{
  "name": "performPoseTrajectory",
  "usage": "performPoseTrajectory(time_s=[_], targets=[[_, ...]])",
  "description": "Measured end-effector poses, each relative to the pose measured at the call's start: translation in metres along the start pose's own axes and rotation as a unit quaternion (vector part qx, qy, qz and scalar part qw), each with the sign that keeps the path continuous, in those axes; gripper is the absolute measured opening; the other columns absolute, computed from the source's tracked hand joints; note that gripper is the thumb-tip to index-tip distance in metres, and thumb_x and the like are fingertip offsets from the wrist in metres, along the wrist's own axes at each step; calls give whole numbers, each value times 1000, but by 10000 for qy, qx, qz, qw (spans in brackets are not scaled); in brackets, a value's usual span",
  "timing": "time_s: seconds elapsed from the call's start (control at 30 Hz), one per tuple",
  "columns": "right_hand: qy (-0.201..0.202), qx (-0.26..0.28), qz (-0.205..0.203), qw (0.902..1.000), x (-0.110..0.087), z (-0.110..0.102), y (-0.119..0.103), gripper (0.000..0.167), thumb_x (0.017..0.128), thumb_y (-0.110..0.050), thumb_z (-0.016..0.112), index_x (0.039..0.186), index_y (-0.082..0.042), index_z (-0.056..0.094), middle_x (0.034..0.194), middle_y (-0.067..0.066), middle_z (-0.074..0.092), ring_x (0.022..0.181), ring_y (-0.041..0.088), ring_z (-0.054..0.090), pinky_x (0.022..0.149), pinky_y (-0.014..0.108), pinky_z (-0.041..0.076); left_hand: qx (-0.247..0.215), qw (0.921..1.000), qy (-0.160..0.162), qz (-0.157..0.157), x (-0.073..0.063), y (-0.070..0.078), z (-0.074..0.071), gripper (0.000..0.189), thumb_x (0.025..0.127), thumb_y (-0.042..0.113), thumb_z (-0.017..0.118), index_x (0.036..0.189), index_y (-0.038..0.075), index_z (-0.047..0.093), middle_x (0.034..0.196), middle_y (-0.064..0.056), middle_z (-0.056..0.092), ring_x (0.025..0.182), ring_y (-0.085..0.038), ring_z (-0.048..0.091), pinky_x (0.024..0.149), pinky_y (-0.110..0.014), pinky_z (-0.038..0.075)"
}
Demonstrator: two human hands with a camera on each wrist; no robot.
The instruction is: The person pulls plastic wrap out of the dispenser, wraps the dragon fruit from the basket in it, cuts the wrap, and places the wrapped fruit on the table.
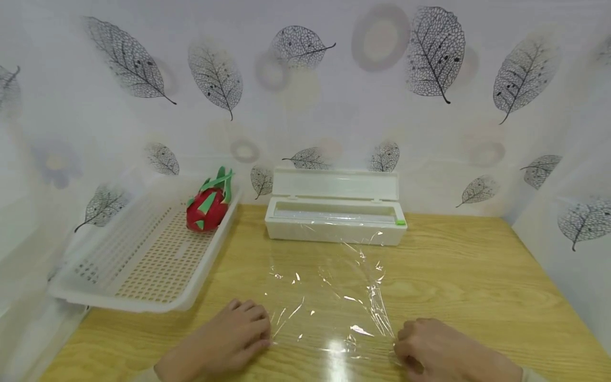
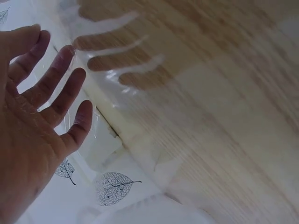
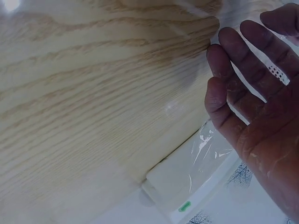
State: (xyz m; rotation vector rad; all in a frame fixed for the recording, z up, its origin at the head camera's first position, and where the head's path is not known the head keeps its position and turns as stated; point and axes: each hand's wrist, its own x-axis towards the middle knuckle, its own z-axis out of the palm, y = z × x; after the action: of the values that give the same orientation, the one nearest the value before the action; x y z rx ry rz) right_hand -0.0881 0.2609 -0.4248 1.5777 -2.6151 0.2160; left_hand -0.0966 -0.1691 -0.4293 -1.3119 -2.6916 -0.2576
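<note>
A sheet of clear plastic wrap (image 1: 329,297) stretches from a white wrap dispenser box (image 1: 334,232) toward both hands, with shiny creases on its surface. At its near left corner my left hand (image 1: 238,331) pinches the film between thumb and index finger; the left wrist view shows the other fingers of that hand (image 2: 42,102) spread and slightly bent. My right hand (image 1: 429,345) pinches the near right corner, where long wrinkles gather. In the right wrist view, the fingers of that hand (image 3: 261,93) are bent, and the film covers part of the dispenser box (image 3: 187,172).
At the left lies a white perforated basket (image 1: 188,294) with a red dragon fruit (image 1: 206,210) with green tips inside. The dispenser's lid (image 1: 334,183) stands raised against the leaf-patterned curtain (image 1: 305,116). A green slider (image 1: 400,223) sits at the box's right end. Wooden tabletop (image 1: 482,281) lies beneath.
</note>
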Motion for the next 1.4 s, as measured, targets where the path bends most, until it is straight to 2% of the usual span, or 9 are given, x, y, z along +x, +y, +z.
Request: performPoseTrajectory(time_s=[0.2, 0.37, 0.7, 0.9, 1.0, 1.07, 1.13, 1.3, 1.4], targets=[[-85, -25, -100, 9999, 1, 2, -5, 27, 69, -28, 78, 65, -34, 53, 69, -28, 39, 65, -10, 30, 62, 10, 24, -177, 9998, -24, 114, -5, 3, -2, 14, 98, 39, 66, 84, 39, 62, 104, 20, 57, 100, -5, 53, 83, -33, 42], [-184, -30, -49, 9998, -1, 2, -4, 27, 66, -24, 78, 66, -34, 53, 70, -28, 39, 66, -9, 31, 62, 11, 25, -231, 9997, -93, -54, -7, 4, -3, 13, 95, 44, 68, 83, 43, 64, 111, 15, 60, 105, -9, 56, 85, -38, 44], [-317, 81, 174, 9993, -3, 3, -1, 25, 66, -19, 76, 68, -35, 57, 70, -27, 39, 65, -9, 31, 61, 12, 23, -256, 9993, 53, -249, -7, 0, 0, 12, 95, 44, 69, 86, 39, 64, 118, 11, 62, 112, -12, 57, 85, -38, 44], [-296, 826, 1189, 9890, -5, -12, 11, 31, 71, -16, 73, 64, -31, 47, 67, -27, 34, 59, -9, 30, 55, 12, 27, -612, 9957, -204, -665, -7, -2, -7, 14, 93, 45, 70, 83, 41, 62, 120, 12, 62, 113, -12, 58, 88, -41, 45], [-175, 1512, 2014, 9676, -2, -22, 26, 26, 77, -9, 68, 69, -28, 54, 65, -23, 40, 58, -8, 36, 52, 15, 33, -770, 9920, -258, -964, -4, -3, -15, 16, 93, 44, 71, 82, 42, 60, 119, 14, 62, 110, -10, 60, 89, -41, 47], [-61, 1965, 2711, 9423, 4, -28, 38, 18, 85, -8, 65, 77, -24, 63, 65, -19, 48, 59, -5, 41, 52, 17, 37, -688, 9927, -141, -980, -1, -4, -20, 16, 94, 43, 72, 82, 40, 60, 114, 16, 63, 105, -8, 61, 86, -38, 49], [77, 2532, 3383, 9063, 10, -29, 49, 7, 92, -13, 65, 91, -15, 71, 67, -11, 58, 58, 0, 49, 52, 21, 42, -625, 9941, -28, -890, 2, -5, -23, 15, 95, 41, 71, 84, 38, 61, 108, 19, 62, 100, -5, 60, 82, -33, 49], [248, 3670, 4623, 8069, 26, -23, 68, 36, 99, -26, 64, 121, 3, 68, 77, 6, 69, 56, 12, 54, 45, 23, 42, -675, 9966, 76, -467, 3, -4, -16, 9, 99, 40, 66, 91, 36, 64, 98, 24, 58, 90, 3, 56, 75, -25, 42], [242, 4101, 4797, 7753, 32, -15, 78, 45, 100, -30, 63, 127, 6, 65, 80, 5, 69, 54, 8, 49, 45, 21, 37, -706, 9968, 84, -352, 5, -2, -12, 7, 98, 38, 68, 92, 34, 66, 96, 24, 59, 87, 4, 55, 73, -23, 41]])
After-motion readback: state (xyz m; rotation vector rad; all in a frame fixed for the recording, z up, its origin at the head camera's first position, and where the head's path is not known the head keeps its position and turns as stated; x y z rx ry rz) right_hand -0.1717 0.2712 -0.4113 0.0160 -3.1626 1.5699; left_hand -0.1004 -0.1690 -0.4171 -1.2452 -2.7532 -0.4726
